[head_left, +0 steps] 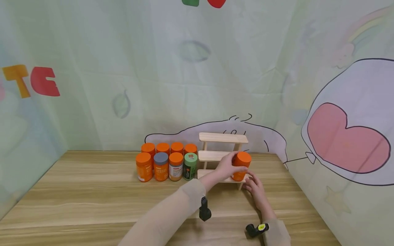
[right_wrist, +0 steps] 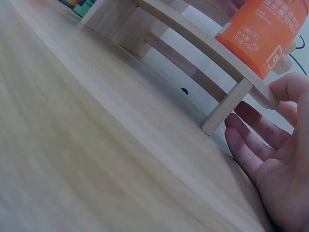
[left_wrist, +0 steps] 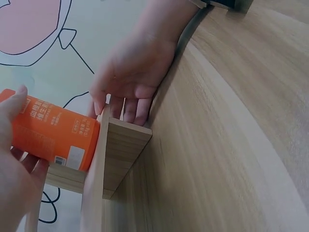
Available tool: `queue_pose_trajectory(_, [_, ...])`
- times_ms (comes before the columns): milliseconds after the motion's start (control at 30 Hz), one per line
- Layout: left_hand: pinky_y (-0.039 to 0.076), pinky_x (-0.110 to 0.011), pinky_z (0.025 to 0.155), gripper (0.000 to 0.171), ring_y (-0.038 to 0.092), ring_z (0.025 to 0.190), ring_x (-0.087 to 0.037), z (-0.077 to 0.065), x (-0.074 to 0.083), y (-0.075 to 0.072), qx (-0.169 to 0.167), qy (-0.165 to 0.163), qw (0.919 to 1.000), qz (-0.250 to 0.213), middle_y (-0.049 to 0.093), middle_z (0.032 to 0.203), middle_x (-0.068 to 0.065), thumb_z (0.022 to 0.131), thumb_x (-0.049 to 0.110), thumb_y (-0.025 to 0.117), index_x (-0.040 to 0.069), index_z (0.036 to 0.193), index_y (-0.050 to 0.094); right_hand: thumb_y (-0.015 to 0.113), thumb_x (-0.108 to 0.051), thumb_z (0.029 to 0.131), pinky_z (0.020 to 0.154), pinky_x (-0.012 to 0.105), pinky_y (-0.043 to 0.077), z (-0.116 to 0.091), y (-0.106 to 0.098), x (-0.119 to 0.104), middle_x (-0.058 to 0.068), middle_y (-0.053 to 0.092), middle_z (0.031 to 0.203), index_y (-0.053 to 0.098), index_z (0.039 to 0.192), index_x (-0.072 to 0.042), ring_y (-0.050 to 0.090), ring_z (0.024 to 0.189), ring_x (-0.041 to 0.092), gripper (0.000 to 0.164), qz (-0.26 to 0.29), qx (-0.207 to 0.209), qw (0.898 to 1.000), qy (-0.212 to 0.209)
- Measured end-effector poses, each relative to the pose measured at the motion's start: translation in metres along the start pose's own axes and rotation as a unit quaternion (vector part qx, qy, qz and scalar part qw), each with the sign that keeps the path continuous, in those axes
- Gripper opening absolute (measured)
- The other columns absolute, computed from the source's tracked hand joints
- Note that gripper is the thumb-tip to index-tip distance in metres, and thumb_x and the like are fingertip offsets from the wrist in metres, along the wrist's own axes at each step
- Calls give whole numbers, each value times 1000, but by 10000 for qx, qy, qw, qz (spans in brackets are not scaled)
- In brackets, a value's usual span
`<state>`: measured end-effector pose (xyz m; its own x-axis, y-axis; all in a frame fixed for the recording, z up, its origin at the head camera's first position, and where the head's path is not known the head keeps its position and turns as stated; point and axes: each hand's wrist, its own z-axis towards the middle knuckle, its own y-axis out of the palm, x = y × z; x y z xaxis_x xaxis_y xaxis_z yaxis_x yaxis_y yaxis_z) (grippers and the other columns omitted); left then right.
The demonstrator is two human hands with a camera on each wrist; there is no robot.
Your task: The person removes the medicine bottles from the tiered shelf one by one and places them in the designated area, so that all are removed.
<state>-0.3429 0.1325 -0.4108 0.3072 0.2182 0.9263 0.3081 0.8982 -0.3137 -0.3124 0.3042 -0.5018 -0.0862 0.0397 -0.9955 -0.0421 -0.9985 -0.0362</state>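
Observation:
An orange bottle (head_left: 241, 166) with an orange lid stands upright at the right end of the lowest board of a three-tier wooden shelf rack (head_left: 223, 137). My left hand (head_left: 225, 167) grips it round the side, thumb across the front. In the left wrist view, the bottle's base (left_wrist: 90, 145) meets the board. My right hand (head_left: 256, 191) holds the right end of that same board, with the thumb side at its edge and other fingers curled beneath, as the right wrist view shows the hand (right_wrist: 282, 150) beside the rack's leg (right_wrist: 227, 108).
Left of the rack stand two rows of bottles, mostly orange (head_left: 144, 167), with a grey-lidded one (head_left: 161, 166) and a green one (head_left: 190, 166) in front. The wooden table (head_left: 92, 205) meets a printed curtain (head_left: 123, 85) behind and on the right.

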Motion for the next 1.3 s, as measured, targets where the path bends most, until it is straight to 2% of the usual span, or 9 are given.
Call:
queue_pose_trajectory(300, [49,-37,101,65,60,116,-23,-1,-3,3,167,49,9997,-184,62,129,-10,85,20,77,6,141,49,41,-7,100,77,17,53,1,-1,0,10,44,118,34,142,9,58,84,1,46,-78,14,9999,83])
queue_pose_trajectory(567, [48,-41,102,61,60,117,-26,-5,-2,-3,159,77,9990,-411,62,129,-12,86,18,76,6,140,50,43,-5,99,77,19,54,0,1,-2,4,48,109,37,140,9,58,85,3,44,29,-4,10000,-11])
queue_pose_trajectory(800, [49,-41,101,60,61,117,-28,-11,-5,-10,221,160,9984,-501,62,130,-14,86,15,76,4,139,51,42,-4,100,77,18,53,-1,-1,-2,-4,56,100,36,141,11,61,86,2,45,176,-154,9996,-148])
queue_pose_trajectory(1033, [49,-44,101,59,61,116,-30,-21,-8,-28,279,131,9978,-587,62,129,-14,85,17,77,5,138,52,43,-4,99,76,19,54,0,-1,-1,-2,57,100,35,141,13,62,87,2,45,209,-152,9995,-191])
queue_pose_trajectory(1300, [54,-40,94,60,64,110,-30,-34,-19,-59,410,399,9977,-375,65,126,-14,82,17,79,7,136,56,42,-1,98,77,20,54,0,-1,-1,-3,57,100,34,143,13,62,86,2,47,295,-161,9993,-155])
